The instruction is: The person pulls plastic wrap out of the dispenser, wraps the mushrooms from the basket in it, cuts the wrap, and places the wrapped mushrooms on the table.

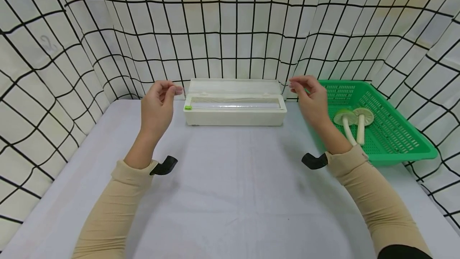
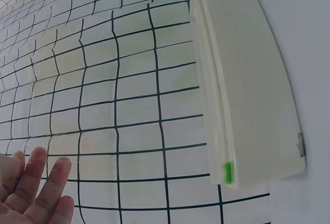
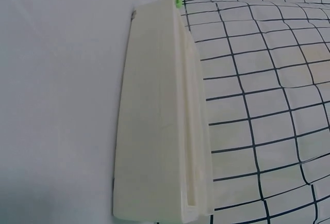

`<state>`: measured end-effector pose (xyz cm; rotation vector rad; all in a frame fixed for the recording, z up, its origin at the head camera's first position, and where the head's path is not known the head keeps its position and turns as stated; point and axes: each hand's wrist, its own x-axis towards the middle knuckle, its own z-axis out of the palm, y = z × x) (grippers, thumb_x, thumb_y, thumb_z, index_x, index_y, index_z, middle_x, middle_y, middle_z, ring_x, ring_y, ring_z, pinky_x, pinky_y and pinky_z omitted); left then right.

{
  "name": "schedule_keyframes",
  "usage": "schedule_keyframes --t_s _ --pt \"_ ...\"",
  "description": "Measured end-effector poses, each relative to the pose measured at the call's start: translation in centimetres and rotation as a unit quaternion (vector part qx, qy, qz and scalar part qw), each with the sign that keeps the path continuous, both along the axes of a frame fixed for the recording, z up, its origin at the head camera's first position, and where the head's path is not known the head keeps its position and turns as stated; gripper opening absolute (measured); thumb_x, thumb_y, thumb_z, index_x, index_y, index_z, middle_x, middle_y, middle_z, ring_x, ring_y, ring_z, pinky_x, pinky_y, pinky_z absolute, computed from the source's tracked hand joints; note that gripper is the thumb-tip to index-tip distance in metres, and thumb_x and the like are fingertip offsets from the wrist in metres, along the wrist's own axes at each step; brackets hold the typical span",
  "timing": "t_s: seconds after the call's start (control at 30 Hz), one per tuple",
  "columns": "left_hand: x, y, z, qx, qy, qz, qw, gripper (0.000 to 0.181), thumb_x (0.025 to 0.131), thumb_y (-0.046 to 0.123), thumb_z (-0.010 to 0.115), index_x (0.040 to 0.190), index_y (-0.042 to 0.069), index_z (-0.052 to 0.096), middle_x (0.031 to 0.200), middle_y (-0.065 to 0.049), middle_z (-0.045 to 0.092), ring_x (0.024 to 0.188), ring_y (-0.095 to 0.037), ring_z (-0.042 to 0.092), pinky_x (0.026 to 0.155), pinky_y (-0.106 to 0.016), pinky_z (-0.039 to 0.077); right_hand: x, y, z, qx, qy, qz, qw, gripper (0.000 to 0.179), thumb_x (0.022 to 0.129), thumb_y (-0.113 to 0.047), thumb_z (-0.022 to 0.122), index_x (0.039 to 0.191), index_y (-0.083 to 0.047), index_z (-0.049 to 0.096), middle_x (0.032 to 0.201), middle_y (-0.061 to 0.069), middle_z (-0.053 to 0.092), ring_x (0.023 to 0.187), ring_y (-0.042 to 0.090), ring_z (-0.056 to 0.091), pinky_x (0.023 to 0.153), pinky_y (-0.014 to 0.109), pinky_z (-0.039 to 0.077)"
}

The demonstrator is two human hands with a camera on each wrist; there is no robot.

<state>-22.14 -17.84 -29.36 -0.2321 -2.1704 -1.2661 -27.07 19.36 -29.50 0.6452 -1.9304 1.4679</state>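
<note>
A white cling film dispenser box stands at the back of the table with its lid raised. A roll of clear film shows inside, and a green slider sits at its left end. My left hand, left of the box, pinches thin clear cling film between thumb and fingers. On the other side, my right hand is raised with thumb and fingertips together at the film's right edge. The film is nearly invisible, so its full extent is unclear. The right wrist view shows the box but no hand.
A green plastic basket stands at the right, holding two mushroom-shaped items with pale stems, partly behind my right forearm. Black wire mesh encloses the back and sides of the white-covered table.
</note>
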Motion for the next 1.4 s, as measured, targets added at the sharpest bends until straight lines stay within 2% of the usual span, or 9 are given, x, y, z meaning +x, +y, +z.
schedule_keyframes --t_s 0.33,0.57,0.73,0.83,0.97,1.03,1.27,1.4 --pt "0.4 0.1 0.3 0.007 0.016 -0.001 0.9998 0.021 0.108 0.009 0.052 0.117 -0.010 0.058 0.113 -0.018 0.071 0.105 -0.023 0.069 0.096 -0.022 0.051 0.3 0.2 0.2 -0.004 0.013 0.008 0.9999 0.012 0.102 0.006 0.058 0.107 0.013 0.067 0.099 0.013 0.069 0.090 0.014 0.068 0.083 0.022 0.056" --pt "0.7 0.0 0.3 0.014 0.037 -0.009 0.9992 0.020 0.108 0.007 0.052 0.114 -0.011 0.059 0.110 -0.019 0.071 0.105 -0.025 0.069 0.096 -0.022 0.051 0.8 0.3 0.4 -0.013 0.029 0.025 0.9992 0.013 0.099 0.009 0.060 0.105 0.005 0.071 0.099 0.014 0.067 0.089 0.011 0.067 0.081 0.023 0.056" --pt "1.0 0.0 0.3 0.014 0.047 -0.009 0.9988 0.020 0.108 0.006 0.052 0.114 -0.012 0.059 0.109 -0.019 0.071 0.104 -0.025 0.070 0.097 -0.022 0.051 1.2 0.4 0.3 -0.011 0.037 0.034 0.9987 0.013 0.099 0.011 0.059 0.104 0.008 0.070 0.100 0.020 0.067 0.089 0.012 0.068 0.081 0.024 0.056" --pt "1.1 -0.1 0.3 0.013 0.050 -0.009 0.9986 0.020 0.107 0.006 0.052 0.114 -0.012 0.059 0.109 -0.019 0.072 0.102 -0.018 0.070 0.097 -0.022 0.051 1.5 0.5 0.3 -0.009 0.038 0.036 0.9986 0.013 0.099 0.012 0.058 0.104 0.010 0.069 0.101 0.019 0.067 0.090 0.010 0.068 0.082 0.024 0.056" --pt "1.3 -0.2 0.4 0.013 0.053 -0.010 0.9984 0.020 0.107 0.006 0.053 0.114 -0.011 0.060 0.109 -0.018 0.072 0.098 -0.005 0.067 0.096 -0.021 0.050 1.8 0.4 0.3 -0.010 0.036 0.038 0.9986 0.013 0.099 0.013 0.057 0.104 0.011 0.068 0.102 0.011 0.067 0.091 0.009 0.067 0.083 0.022 0.056" --pt "1.4 -0.3 0.3 0.013 0.056 -0.011 0.9983 0.019 0.107 0.006 0.053 0.114 -0.011 0.059 0.108 -0.018 0.072 0.098 -0.003 0.066 0.096 -0.020 0.050 1.9 0.4 0.4 -0.011 0.034 0.041 0.9985 0.011 0.099 0.013 0.056 0.104 0.015 0.066 0.102 0.009 0.066 0.091 0.008 0.067 0.083 0.022 0.055" --pt "1.7 -0.4 0.2 0.023 0.071 -0.018 0.9970 0.017 0.106 0.004 0.054 0.112 -0.011 0.060 0.105 -0.016 0.072 0.099 -0.017 0.069 0.094 -0.020 0.051 2.4 0.4 0.4 -0.028 0.038 0.051 0.9976 0.015 0.099 0.013 0.055 0.104 0.011 0.069 0.099 0.004 0.067 0.090 0.012 0.067 0.084 0.022 0.055" --pt "1.9 -0.4 0.2 0.023 0.080 -0.021 0.9963 0.016 0.106 0.002 0.055 0.110 -0.011 0.060 0.104 -0.012 0.072 0.099 -0.021 0.070 0.094 -0.020 0.051 2.8 0.5 0.5 -0.028 0.037 0.057 0.9973 0.013 0.100 0.013 0.054 0.104 0.016 0.067 0.099 0.001 0.067 0.091 0.011 0.066 0.086 0.022 0.055"
